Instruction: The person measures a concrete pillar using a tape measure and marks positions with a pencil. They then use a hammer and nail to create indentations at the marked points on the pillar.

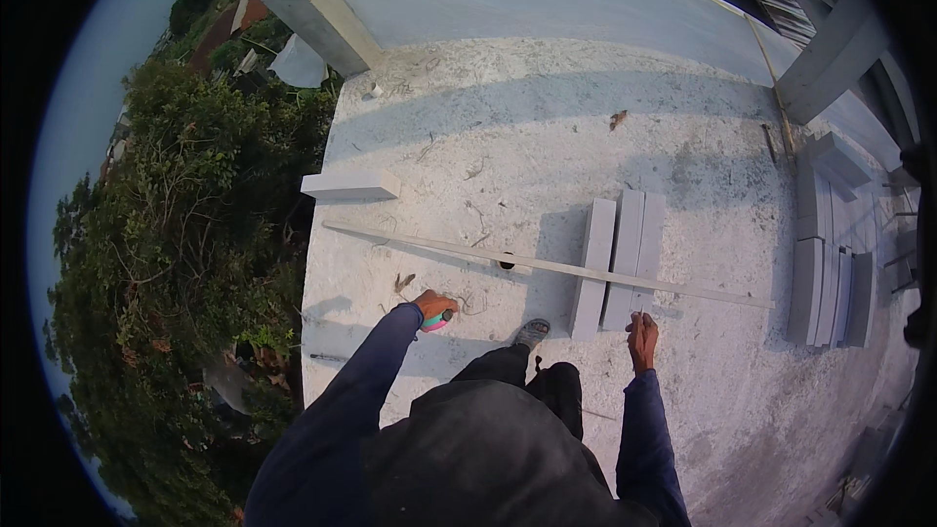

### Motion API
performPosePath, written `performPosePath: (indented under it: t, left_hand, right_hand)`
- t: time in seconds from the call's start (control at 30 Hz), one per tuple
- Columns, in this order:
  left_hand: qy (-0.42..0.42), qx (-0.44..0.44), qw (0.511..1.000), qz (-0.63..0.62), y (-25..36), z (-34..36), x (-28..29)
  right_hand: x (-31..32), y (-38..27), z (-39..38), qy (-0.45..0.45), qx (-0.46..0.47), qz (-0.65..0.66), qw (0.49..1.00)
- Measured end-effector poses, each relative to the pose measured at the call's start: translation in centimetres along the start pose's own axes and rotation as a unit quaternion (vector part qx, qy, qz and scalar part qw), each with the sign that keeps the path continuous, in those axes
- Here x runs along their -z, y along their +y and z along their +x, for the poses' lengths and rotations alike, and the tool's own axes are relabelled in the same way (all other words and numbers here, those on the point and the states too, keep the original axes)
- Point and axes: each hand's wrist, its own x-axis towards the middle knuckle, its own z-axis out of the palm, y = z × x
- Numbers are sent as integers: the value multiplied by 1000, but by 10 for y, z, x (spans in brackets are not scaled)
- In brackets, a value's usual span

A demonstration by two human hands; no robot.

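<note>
My left hand [436,305] is closed around a small round pink-and-teal object [436,323], whose kind I cannot make out, low over the pale concrete. At the near end of a group of grey-white blocks [592,268], my right hand [642,344] has its fingers pinched together. Whatever it may hold is too small to name. A long thin pale batten [468,250] slants from the left across these blocks and past them to the right. Neither hand touches the batten.
One more block [351,185] lies by the slab's left edge, beyond which are treetops [185,224]. Stacked blocks [830,273] stand at the right. Concrete columns [310,15] rise at the far corners. My shoe [532,333] is between the hands.
</note>
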Motion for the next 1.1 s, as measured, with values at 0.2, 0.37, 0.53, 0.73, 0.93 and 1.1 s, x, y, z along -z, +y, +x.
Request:
performPosePath:
  t: [0.2, 0.37, 0.53, 0.73, 0.93, 1.1]
  left_hand:
    - [-87, 408, 871, -258, -15, -104, -75]
    - [-152, 162, 962, -158, 3, -122, -157]
    - [-104, 80, 976, -174, -13, -77, -170]
    - [-14, 273, 929, -249, -20, -3, -59]
    - [116, 35, 985, -123, -46, 29, 45]
    - [60, 49, 883, -463, -31, 8, 84]
  right_hand:
    - [-34, 122, 3, -89, -30, -287, 953]
    - [-33, 184, -15, -52, -193, -126, 972]
    - [-33, 121, 3, -112, -157, -25, 981]
    - [-43, 58, 79, -114, -70, -31, 991]
    - [-57, 0, 161, -103, -108, -16, 989]
    - [-67, -21, 191, -113, -108, -48, 986]
